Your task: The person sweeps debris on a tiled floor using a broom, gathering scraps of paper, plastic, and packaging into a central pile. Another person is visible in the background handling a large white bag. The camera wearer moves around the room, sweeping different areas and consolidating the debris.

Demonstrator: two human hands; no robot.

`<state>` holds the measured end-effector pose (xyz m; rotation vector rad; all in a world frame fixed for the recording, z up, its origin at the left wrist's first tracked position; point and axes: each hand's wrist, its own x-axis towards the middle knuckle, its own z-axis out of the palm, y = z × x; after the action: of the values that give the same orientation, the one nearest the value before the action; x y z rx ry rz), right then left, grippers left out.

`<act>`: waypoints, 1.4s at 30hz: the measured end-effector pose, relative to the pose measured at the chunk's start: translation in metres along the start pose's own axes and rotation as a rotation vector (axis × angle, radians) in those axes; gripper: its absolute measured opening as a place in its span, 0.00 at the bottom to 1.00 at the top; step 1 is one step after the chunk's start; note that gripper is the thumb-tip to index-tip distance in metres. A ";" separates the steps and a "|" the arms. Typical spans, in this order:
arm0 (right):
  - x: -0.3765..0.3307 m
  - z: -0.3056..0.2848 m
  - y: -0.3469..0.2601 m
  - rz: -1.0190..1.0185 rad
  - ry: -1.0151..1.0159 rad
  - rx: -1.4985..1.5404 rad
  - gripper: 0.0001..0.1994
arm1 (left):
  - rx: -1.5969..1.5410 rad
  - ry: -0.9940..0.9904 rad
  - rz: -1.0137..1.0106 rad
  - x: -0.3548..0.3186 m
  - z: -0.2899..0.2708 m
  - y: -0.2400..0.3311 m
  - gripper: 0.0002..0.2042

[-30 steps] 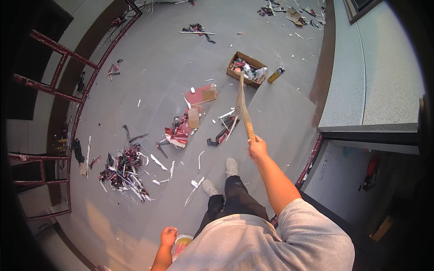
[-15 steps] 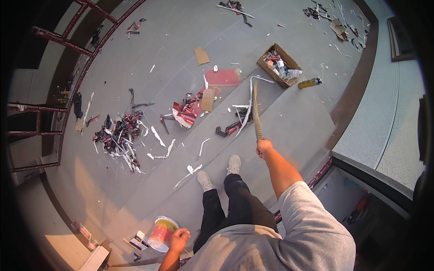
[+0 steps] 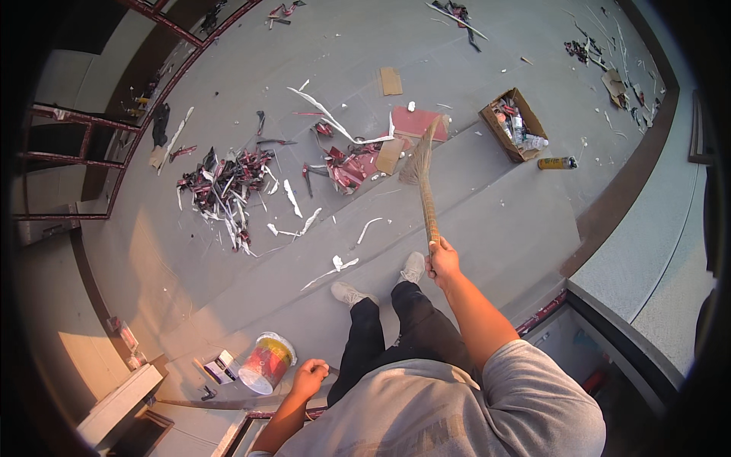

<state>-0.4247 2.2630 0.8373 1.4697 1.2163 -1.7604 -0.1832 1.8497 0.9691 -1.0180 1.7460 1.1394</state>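
Note:
My right hand (image 3: 443, 261) is closed round the handle of a straw broom (image 3: 428, 199), held out ahead of me. Its bristles fan out beside a flattened brown cardboard piece (image 3: 390, 154) and a red sheet (image 3: 421, 122). Left of the bristles lie crumpled red and black wrapping (image 3: 350, 169) and a long white strip (image 3: 324, 112). My left hand (image 3: 311, 378) hangs low with its fingers curled and nothing visible in them. Nearest to it stands a red and yellow bucket (image 3: 266, 364).
A large heap of red, black and white scraps (image 3: 225, 186) lies at the left. An open cardboard box (image 3: 512, 126) with plastic bottles stands at the right, beside a yellow can (image 3: 557, 163). Low step edges cross the floor. Several white strips lie near my shoes (image 3: 352, 294).
The broom has swung left, its bristles now by the cardboard. The white strip and red-black scraps have shifted left off the step toward the wrapping. My view has turned slightly.

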 end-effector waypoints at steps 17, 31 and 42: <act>0.051 0.288 0.302 0.251 -0.643 -1.226 0.18 | -0.003 0.090 -0.084 -0.002 -0.064 -0.174 0.14; 0.073 0.300 0.053 -0.780 -0.107 -2.516 0.19 | -0.485 0.114 -0.334 -0.002 -0.070 -0.296 0.14; -0.056 0.260 0.039 -0.491 0.063 -2.110 0.25 | -0.752 0.090 -0.293 0.023 -0.068 -0.264 0.13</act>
<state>-0.4994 2.0083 0.8794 -0.1238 2.1954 0.1048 0.0369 1.7093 0.8882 -1.7215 1.1672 1.6075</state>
